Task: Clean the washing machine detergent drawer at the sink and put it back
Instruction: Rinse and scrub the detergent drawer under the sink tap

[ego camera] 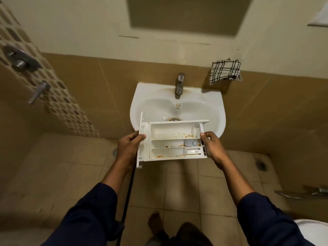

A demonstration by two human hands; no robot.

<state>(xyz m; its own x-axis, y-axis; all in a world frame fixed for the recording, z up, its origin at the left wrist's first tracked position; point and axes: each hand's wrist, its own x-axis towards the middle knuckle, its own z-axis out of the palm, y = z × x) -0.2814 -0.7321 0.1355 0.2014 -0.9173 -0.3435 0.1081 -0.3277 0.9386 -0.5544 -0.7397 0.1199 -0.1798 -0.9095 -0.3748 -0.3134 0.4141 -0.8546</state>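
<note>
The drawer (170, 139) was held level over the near edge of the sink (142, 93), open side up. Its long side ran left to right, and the tap (179, 84) was farther back, past its far wall. The left grip (130, 145) was curled round the front panel at the left end and the right grip (212, 148) pinched the right end, so the drawer sat right between them. I think it had to go forward and down to get under the tap, and neither grip was nearer.
</note>
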